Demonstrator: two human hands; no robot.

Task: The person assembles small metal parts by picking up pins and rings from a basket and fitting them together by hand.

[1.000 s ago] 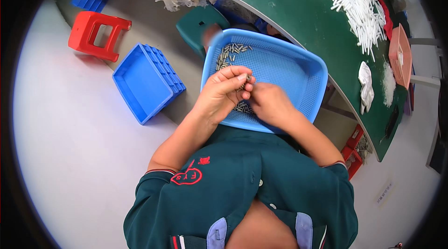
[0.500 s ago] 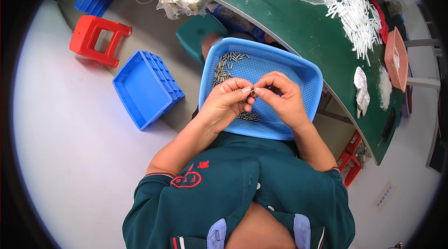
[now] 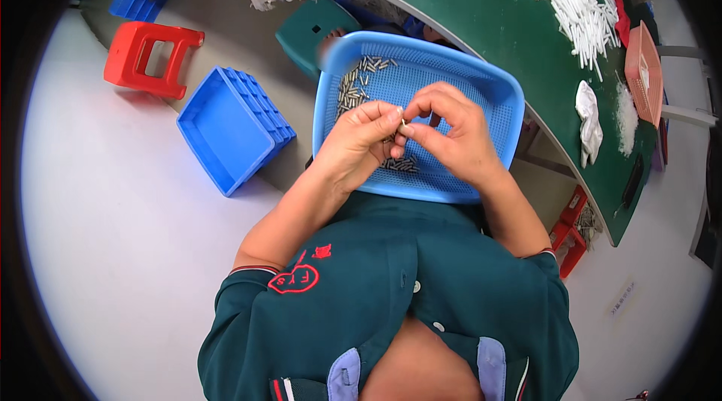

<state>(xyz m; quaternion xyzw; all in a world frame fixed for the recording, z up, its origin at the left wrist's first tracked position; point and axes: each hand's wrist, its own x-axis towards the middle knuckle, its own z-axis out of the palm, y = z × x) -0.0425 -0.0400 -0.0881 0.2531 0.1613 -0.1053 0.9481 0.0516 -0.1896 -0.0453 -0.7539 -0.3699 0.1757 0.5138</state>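
Both hands meet over a blue plastic basket (image 3: 432,194) at my lap. My left hand (image 3: 359,138) is closed in a pinch, its thumb against its forefinger. The thumb and forefinger of my right hand (image 3: 459,138) close on a tiny pale, shiny piece (image 3: 404,122) at the left fingertips. Fingers mostly cover this piece, so its exact kind cannot be made out. Small metal cylinders (image 3: 352,91) lie along the basket's left side, and more lie below my hands.
A green table (image 3: 481,25) at right bears white sticks (image 3: 575,13), a white glove (image 3: 589,123) and a pink basket (image 3: 643,74). Blue crates (image 3: 226,130), a red stool (image 3: 150,59) and a green stool (image 3: 308,32) stand on the floor. Red bins (image 3: 568,247) sit below the table.
The view has shifted, so the surroundings sit higher in the picture. My right forefinger has lifted and arched more, and the pale piece shows more between the fingertips. Both hands stay together.
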